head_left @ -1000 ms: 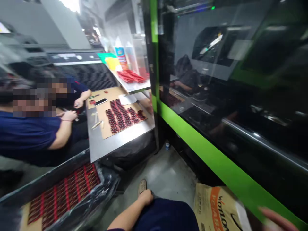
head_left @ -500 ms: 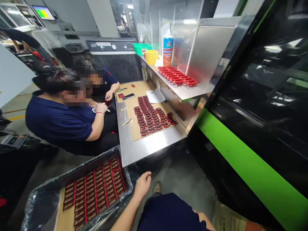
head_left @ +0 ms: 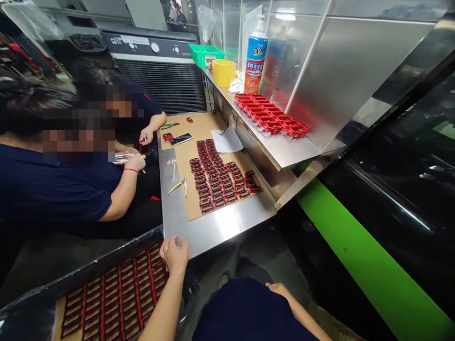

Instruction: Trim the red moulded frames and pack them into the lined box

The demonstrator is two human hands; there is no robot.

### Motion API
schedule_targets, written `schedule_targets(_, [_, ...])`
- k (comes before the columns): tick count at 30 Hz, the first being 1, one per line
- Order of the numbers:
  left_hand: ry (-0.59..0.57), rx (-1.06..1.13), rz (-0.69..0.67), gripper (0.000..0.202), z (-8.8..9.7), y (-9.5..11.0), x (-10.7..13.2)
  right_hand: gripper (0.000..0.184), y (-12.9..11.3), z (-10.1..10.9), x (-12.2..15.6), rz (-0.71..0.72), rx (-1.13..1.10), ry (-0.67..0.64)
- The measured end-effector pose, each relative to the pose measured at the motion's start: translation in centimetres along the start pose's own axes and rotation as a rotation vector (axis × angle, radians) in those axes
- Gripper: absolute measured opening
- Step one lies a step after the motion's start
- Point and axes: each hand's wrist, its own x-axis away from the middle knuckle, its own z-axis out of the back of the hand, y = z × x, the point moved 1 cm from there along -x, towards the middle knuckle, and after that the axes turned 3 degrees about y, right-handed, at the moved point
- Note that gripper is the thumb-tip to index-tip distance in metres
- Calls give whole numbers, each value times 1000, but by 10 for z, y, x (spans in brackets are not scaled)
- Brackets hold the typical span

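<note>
My left hand [head_left: 175, 255] is at the near left corner of the metal table [head_left: 209, 232], beside the black plastic-lined bin [head_left: 81, 270]. Its fingers are loosely bent, with the thumb apart, and nothing shows in them. Whether it rests on the corner is unclear. In the bin, rows of red-and-black frame-shaped parts [head_left: 121, 289] lie on cardboard. My right hand [head_left: 278, 288] hangs low beside my dark shirt, its fingers mostly hidden. More red-and-black parts [head_left: 216, 182] stand in columns on a cardboard sheet [head_left: 183, 163] on the table.
Two people in dark blue sit at left; one holds white sticks [head_left: 124, 157]. Cutting pliers [head_left: 177, 187], a phone [head_left: 181, 139] and paper [head_left: 227, 137] lie on the table. The shelf bears red parts [head_left: 270, 113], a spray can [head_left: 255, 59] and yellow tape [head_left: 223, 73]. A green-striped machine [head_left: 355, 237] flanks the right.
My left hand has moved left and up to the table corner. The view has come closer to the table, and more of my right forearm and hand shows.
</note>
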Motion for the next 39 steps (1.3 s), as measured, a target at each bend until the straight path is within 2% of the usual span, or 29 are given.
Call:
schedule_targets(2, [7, -11, -24, 40, -9, 14, 14, 23, -9, 14, -28, -10, 98, -61])
schedule_targets(5, [0, -29, -74, 39, -20, 34, 35, 9, -33, 44, -67, 87, 162, -32])
schedule_targets(8, [-12, -49, -109, 38, -29, 49, 45, 22, -74, 81, -102, 294, 153, 58])
schedule_targets(12, [5, -78, -93, 40, -40, 58, 41, 38, -147, 122, -156, 565, 145, 191])
schedule_targets(16, [18, -96, -68, 40, -45, 59, 38, 53, -211, 139, -207, 742, 176, 241])
schedule_targets(19, [28, -105, -56, 39, -46, 58, 38, 56, -237, 138, -230, 796, 207, 234])
schedule_targets(22, [39, -110, -46, 38, -47, 58, 39, 55, -241, 134, -241, 799, 230, 219])
schedule_targets(31, [34, -127, -42, 39, -48, 57, 41, 58, -218, 123, -259, 723, 212, 275])
schedule_targets(39, [-4, -167, -83, 42, -45, 56, 42, 54, -206, 116, -271, 807, 145, 260])
